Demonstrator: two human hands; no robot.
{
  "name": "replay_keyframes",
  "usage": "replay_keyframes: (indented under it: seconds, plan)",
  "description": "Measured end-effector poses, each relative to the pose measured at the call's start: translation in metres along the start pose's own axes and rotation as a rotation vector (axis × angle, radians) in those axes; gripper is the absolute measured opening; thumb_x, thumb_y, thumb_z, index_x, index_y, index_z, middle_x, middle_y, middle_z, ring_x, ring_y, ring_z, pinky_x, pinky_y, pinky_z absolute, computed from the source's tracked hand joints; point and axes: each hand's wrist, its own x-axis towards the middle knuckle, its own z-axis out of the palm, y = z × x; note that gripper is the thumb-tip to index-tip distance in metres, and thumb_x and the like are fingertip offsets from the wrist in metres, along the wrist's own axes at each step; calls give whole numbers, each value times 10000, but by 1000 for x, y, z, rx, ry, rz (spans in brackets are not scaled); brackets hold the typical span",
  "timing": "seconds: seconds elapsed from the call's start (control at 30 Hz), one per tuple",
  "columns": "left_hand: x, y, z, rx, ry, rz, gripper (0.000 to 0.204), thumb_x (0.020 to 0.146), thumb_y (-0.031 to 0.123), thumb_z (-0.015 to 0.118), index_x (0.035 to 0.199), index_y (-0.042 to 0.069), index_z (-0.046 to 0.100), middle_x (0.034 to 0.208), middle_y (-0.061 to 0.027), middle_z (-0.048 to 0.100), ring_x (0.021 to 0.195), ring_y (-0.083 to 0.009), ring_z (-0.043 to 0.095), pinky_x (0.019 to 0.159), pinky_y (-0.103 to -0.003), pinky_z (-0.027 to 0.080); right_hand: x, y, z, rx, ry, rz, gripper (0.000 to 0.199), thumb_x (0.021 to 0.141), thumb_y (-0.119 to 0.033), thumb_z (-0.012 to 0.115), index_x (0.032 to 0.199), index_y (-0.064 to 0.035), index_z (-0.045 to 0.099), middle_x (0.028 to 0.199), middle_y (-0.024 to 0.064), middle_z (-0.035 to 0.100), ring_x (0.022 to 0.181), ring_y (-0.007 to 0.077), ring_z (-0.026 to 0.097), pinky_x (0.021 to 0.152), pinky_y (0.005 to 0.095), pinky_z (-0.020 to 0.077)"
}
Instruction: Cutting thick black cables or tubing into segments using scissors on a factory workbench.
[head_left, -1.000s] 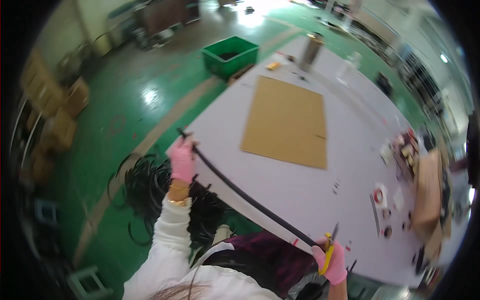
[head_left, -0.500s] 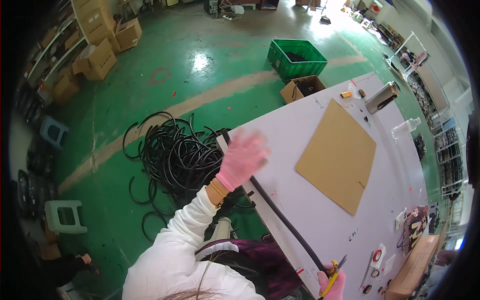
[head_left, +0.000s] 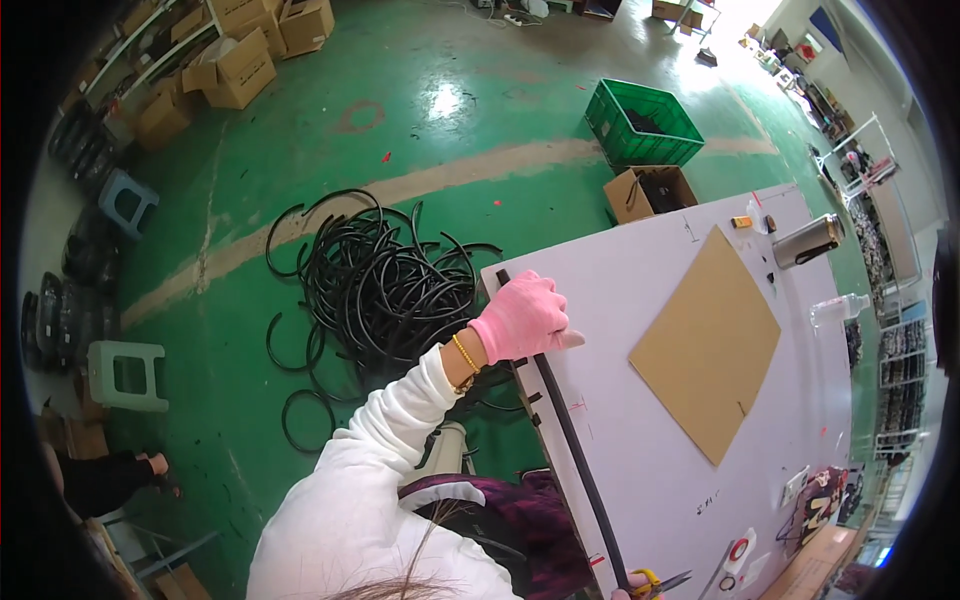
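Note:
A black rubber tube [head_left: 572,440] runs along the left edge of the white tabletop [head_left: 600,290]. Wearing a pink glove, my left hand [head_left: 522,318] is closed around the tube near its far end, with the thumb pointing right. At the bottom of the picture, my right hand [head_left: 622,594] shows only in part, beside the tube's near end. It holds scissors [head_left: 650,581] with yellow handles, their blades pointing right. Whether it also grips the tube is hidden by the frame edge. Small black clips [head_left: 535,398] sit along the table edge.
Black tube pieces [head_left: 385,285] lie heaped on the green floor left of the table. On the tabletop are a brown cardboard sheet [head_left: 708,345], a steel flask [head_left: 806,241], a clear bottle [head_left: 840,309] and tape rolls [head_left: 738,549]. A green crate [head_left: 650,150] and an open box [head_left: 632,198] stand beyond.
My left hand, blurred and looser before, is now closed on the tube. The view has shifted, and my right hand with the scissors sits lower, mostly out of the picture.

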Motion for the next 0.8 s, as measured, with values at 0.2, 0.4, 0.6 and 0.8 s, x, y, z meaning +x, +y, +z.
replay_keyframes:
  seconds: [0.2,0.4,0.6,0.8]
  plan:
    - [2,-10,-2,-7,-82,-32,555,885,522,533,511,119,610,586,-16,552,689,-231,554,689,-374,418,36,-54,-18,487,5,581,48,817,-81,564,863,-91,557,671,-6,534,574,75,490,482,252,379]
    - [2,-8,-4,-59,-92,-96,548,882,519,536,522,114,621,586,-20,554,675,-228,556,677,-373,421,44,-74,-26,534,129,630,38,806,-73,569,798,-108,556,579,-47,469,478,61,419,415,235,305]
    - [2,-12,-1,-75,-106,-104,530,869,503,558,527,103,628,597,-26,574,666,-232,576,652,-373,427,43,-74,-34,507,67,616,73,799,-74,577,762,-114,529,556,-49,454,450,51,397,398,235,283]
    - [4,-13,-4,-58,-178,-126,529,885,526,526,555,133,654,611,-12,605,714,-209,593,683,-360,435,54,-102,-43,631,68,640,65,810,-78,592,795,-113,540,572,-56,438,458,49,376,407,230,276]
